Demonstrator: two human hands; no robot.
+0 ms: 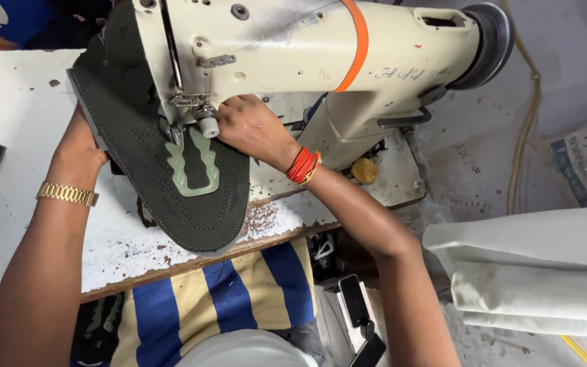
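Note:
A dark green mesh fabric piece lies on the white sewing table, its far end under the head of a cream sewing machine. A pale green jagged-edged trim sits on it just below the needle. My left hand, with a gold watch on the wrist, presses the fabric's left edge. My right hand, with red threads around the wrist, rests on the fabric's right side beside the presser foot.
An orange band wraps the machine arm. Rolled white sheets lie at the right on the floor. A dark phone sits below the table edge. My blue and cream striped clothing shows at the bottom.

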